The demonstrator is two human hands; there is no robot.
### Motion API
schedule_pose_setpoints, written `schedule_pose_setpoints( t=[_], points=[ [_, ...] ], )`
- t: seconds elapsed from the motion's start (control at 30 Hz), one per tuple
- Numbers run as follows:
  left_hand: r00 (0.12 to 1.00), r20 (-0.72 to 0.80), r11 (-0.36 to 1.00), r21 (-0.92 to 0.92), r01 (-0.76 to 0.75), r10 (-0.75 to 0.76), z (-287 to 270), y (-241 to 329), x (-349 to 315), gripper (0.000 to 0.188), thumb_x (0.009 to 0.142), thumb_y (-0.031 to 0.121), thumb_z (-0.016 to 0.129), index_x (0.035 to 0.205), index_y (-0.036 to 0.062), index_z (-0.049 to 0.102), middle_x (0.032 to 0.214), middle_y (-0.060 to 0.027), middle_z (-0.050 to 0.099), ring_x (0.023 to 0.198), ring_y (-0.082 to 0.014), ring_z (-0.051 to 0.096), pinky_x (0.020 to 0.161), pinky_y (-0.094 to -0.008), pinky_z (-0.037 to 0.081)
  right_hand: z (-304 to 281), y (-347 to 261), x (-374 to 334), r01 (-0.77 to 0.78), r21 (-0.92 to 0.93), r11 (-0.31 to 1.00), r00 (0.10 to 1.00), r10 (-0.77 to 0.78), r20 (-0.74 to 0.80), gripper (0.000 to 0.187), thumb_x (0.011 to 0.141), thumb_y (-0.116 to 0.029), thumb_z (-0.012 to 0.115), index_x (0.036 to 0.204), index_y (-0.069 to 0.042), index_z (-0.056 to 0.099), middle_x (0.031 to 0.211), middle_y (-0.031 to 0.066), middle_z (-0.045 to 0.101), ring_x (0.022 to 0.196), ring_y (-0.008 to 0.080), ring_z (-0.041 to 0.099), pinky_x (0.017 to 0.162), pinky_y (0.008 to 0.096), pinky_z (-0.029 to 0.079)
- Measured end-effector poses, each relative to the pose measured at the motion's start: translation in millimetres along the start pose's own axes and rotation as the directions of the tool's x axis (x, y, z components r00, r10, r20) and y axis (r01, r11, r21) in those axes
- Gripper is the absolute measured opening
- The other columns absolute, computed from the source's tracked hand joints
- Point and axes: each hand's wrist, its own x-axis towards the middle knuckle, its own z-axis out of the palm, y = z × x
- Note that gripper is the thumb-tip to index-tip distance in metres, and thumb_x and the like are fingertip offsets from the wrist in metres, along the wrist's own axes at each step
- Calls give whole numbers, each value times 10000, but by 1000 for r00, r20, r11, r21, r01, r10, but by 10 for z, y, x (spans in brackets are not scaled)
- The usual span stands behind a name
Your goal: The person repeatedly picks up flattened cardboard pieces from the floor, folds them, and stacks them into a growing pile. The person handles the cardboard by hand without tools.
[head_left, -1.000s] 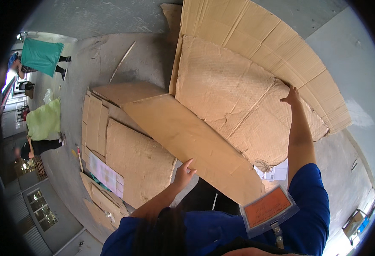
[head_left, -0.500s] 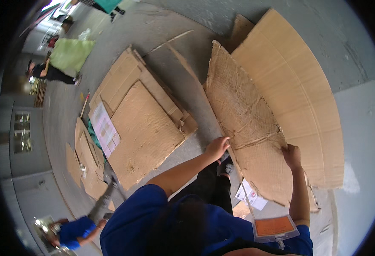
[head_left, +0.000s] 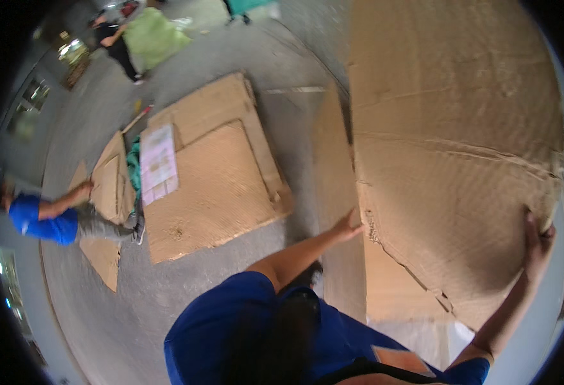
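Note:
A large brown cardboard sheet [head_left: 448,186], creased across its middle and torn along its lower edge, rises in front of me on the right. My right hand [head_left: 538,247] grips its right edge, fingers closed around the board. At its left edge, my left hand [head_left: 346,229] pinches the border, thumb at the front; some fingers are hidden. Behind and below this sheet, more cardboard [head_left: 336,192] stands upright, partly covered by it.
Left of me, a stack of flattened cardboard [head_left: 211,186] lies on the grey floor with a printed sheet [head_left: 159,160] on top. Beyond it, a person in blue [head_left: 44,217] bends over smaller cardboard pieces [head_left: 109,186]. Another person [head_left: 115,42] holds green material [head_left: 157,38] farther back.
The creased sheet has been raised and swung right, now covering much of the tall board behind. My right hand moved outward to the right with it. The person in blue now reaches over the cardboard.

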Motion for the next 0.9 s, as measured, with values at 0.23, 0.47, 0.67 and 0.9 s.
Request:
schedule_pose_setpoints(
  t=[0.23,0.47,0.67,0.9],
  points=[
    [964,222,682,-684,260,-144,-959,649,-574,841,761,501,505,1316,69,43,1271,-217,300,1128,-351,367,885,-470,347,122,-1550,774,258,161,953,966,-248,-79,390,791,-210,547,1099,18,479,997,91,563,895,150,533,789,271,407],
    [928,265,365,-863,349,-263,-1016,-299,-1032,908,678,679,438,1316,103,144,1267,-249,285,1127,-352,355,890,-453,321,1582,-2537,646,201,425,883,919,-320,231,433,717,-190,645,1057,26,487,939,102,580,802,161,566,739,255,438],
    [929,371,133,-921,367,2,-1322,-342,-1183,977,641,746,364,1319,85,126,1284,-258,256,1154,-364,313,940,-440,270,3099,-3533,945,288,452,844,794,-475,380,396,727,-183,636,1042,11,496,921,99,581,796,161,566,717,274,453],
    [943,-286,-538,-829,-153,173,-2594,-562,-1228,675,775,579,369,1240,94,314,1258,-144,353,1128,-276,375,925,-430,309,5003,-4333,1245,131,529,839,725,-445,526,398,721,-189,641,1031,14,496,914,113,581,781,184,573,683,315,474]
  ],
)
